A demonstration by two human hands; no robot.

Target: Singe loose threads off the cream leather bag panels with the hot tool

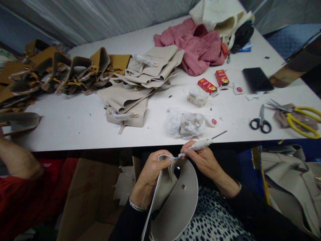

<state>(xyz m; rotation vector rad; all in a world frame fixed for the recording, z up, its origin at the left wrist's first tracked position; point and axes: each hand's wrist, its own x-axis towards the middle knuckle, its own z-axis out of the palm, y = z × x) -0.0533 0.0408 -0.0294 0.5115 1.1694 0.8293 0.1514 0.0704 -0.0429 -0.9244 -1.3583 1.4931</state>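
Below the table's near edge, my left hand (152, 170) is closed on the upper edge of a curved beige leather bag piece (175, 204) that rests in my lap. My right hand (204, 159) pinches a thin white-handled tool (200, 145), its tip touching the top edge of the piece close to my left thumb. The tool's dark far end sticks out over the table edge.
On the white table (75, 124): stacked beige bag parts (140, 80), tan bags (55, 70) at left, pink cloth (198, 47), red boxes (208, 85), a black phone (257, 79), black scissors (260, 122), yellow-handled shears (301, 117), plastic-wrapped lumps (189, 124). Another person's arm in a red sleeve (20, 180) is at left.
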